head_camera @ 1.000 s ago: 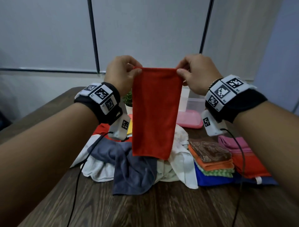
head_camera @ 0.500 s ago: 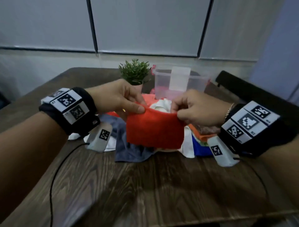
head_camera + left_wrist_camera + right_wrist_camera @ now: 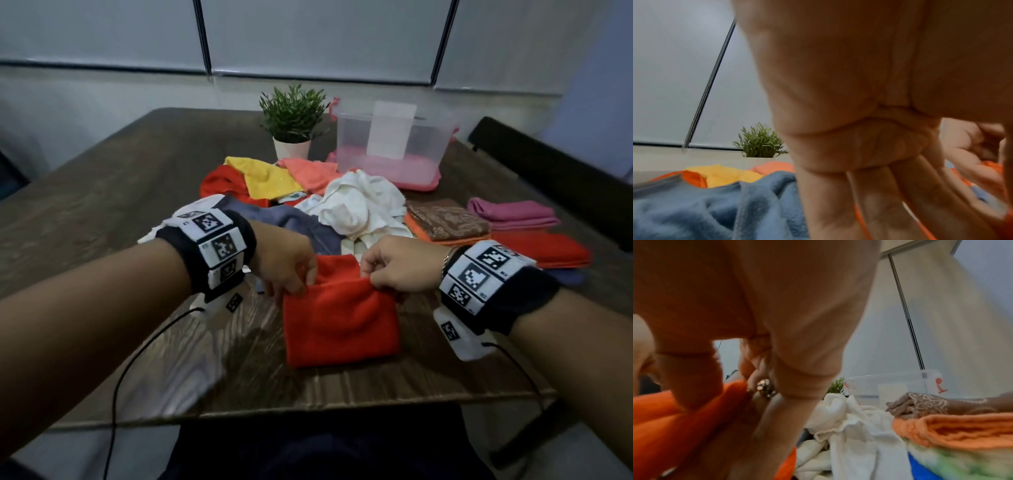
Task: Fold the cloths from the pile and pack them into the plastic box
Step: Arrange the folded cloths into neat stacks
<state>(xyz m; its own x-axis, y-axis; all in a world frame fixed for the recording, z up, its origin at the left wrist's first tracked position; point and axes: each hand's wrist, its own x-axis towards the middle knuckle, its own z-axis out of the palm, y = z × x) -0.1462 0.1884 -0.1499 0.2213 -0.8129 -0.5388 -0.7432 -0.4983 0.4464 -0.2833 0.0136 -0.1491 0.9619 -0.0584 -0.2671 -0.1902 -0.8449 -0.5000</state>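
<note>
A red cloth [image 3: 339, 318] lies folded on the wooden table [image 3: 144, 192], close to the front edge. My left hand [image 3: 294, 289] pinches its far left corner and my right hand [image 3: 371, 279] pinches its far right corner. In the right wrist view the thumb and ringed fingers [image 3: 764, 402] clamp the red cloth [image 3: 684, 426]. Behind my hands lies the loose pile: a white cloth [image 3: 359, 205], a blue-grey cloth [image 3: 301, 222], a yellow cloth [image 3: 270, 178] and a coral cloth [image 3: 311, 171]. The clear plastic box [image 3: 390, 144] stands at the back on a pink lid.
Folded stacks sit at the right: a brown patterned cloth [image 3: 445, 222] on orange, a pink one [image 3: 513, 214] and a red one [image 3: 541, 250]. A potted plant [image 3: 294, 116] stands left of the box. A dark chair [image 3: 548, 171] is at the right edge.
Both hands came down from chest height with the red cloth. It hung long, was doubled over, and now lies on the table in front of the pile.
</note>
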